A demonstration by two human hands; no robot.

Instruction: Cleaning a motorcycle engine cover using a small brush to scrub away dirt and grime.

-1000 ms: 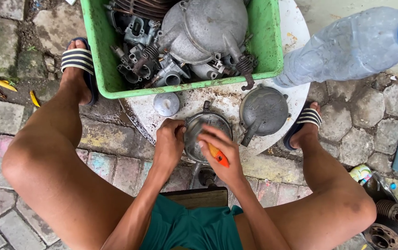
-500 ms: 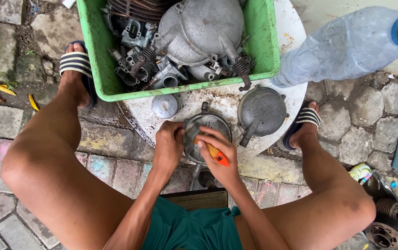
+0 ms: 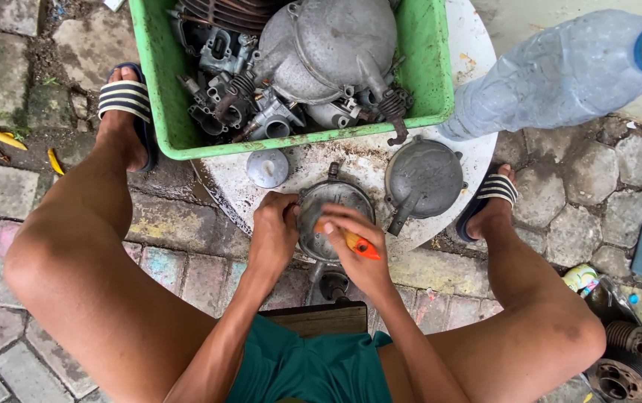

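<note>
Head view: left hand (image 3: 274,237) clamps the rim of the round grey engine cover (image 3: 333,216) on the white slab (image 3: 351,168), right hand (image 3: 356,250) closed around an orange-handled tool (image 3: 358,245) lying across that cover, green crate (image 3: 291,75) just beyond

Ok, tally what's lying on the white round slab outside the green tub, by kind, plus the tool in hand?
Round grey metal covers: 2, one under the left hand at, one beside it.
Small grey cap: 1.
Orange-handled tool in the right hand: 1.
Total: 4.
</note>
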